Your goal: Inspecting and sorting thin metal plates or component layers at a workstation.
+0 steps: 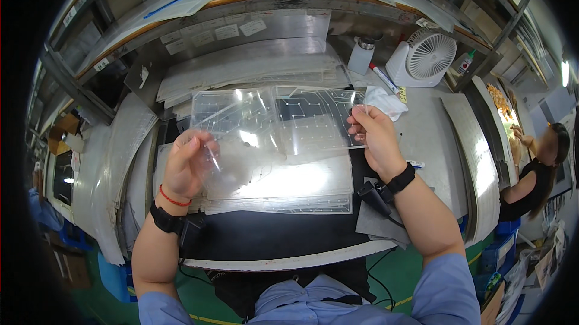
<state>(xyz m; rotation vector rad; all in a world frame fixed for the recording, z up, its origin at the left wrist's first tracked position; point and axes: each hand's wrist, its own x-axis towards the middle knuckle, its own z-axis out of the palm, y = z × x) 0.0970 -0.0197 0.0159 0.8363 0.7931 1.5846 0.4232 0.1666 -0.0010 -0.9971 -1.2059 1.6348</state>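
Observation:
A transparent plastic sheet (235, 111) with fine printed lines and dots is pinched along its left edge by my left hand (192, 165). My right hand (377, 135) grips the right edge of a similar clear printed sheet (316, 123), thumb and fingers closed on it. The two parts meet near the middle; whether they are one sheet or two overlapping ones I cannot tell. Below them lies a stack of shiny printed sheets (289, 183) on a black mat (271, 234). Both wrists wear black bands with small devices.
Behind are a pile of sheets (241, 72), a white bottle (361, 55), a red-capped marker (384, 79), crumpled white tissue (386, 104) and a white fan (429, 56). A shelf (289, 5) spans above. Curved metal plates (476, 162) stand right; another person (534, 174) sits beyond.

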